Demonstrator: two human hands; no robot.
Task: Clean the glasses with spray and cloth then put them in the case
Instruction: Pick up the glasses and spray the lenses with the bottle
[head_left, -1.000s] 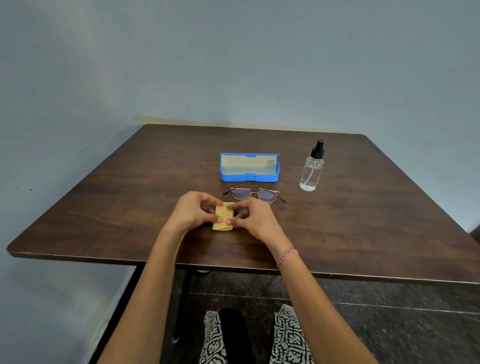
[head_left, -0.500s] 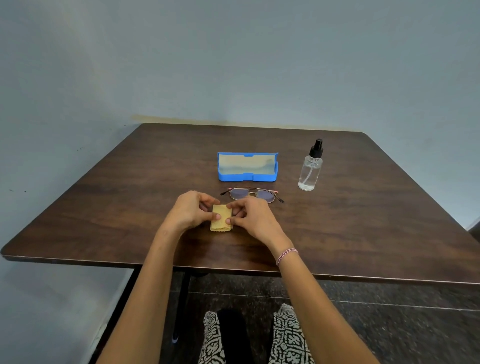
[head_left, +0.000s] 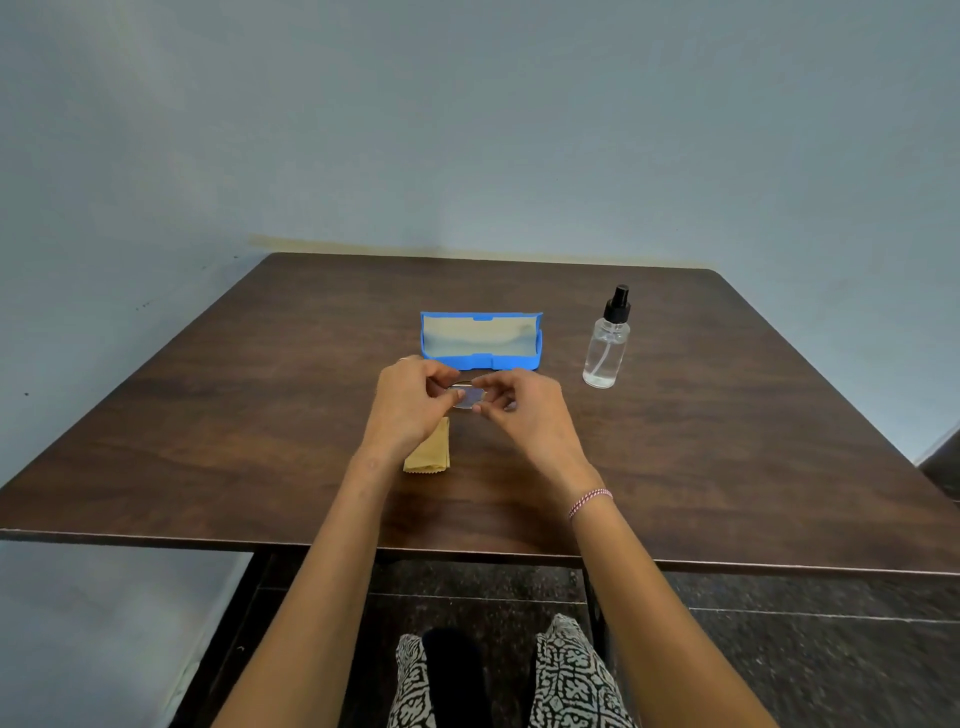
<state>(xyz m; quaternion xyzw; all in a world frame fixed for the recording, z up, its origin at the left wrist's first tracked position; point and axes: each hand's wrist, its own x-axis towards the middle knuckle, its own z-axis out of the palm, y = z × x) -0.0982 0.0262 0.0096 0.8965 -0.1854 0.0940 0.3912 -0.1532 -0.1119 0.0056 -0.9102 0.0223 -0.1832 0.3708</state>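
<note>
Glasses (head_left: 466, 397) held between both hands, just in front of the open blue case (head_left: 480, 340).

Left hand (head_left: 408, 402) and right hand (head_left: 527, 410) are pinched on the frame (mostly hidden); cloth (head_left: 428, 454) lies beside, spray bottle (head_left: 605, 343) apart; table (head_left: 208, 441) edges are well clear.

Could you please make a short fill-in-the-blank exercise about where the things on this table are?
1. Both hands are at the ___, just in front of the blue case.
2. The case stands ___, nothing inside.
3. The spray bottle stands to the ___ of the case.
4. The yellow cloth lies beside the ___ hand's wrist.

Missing words: glasses; open; right; left
</note>
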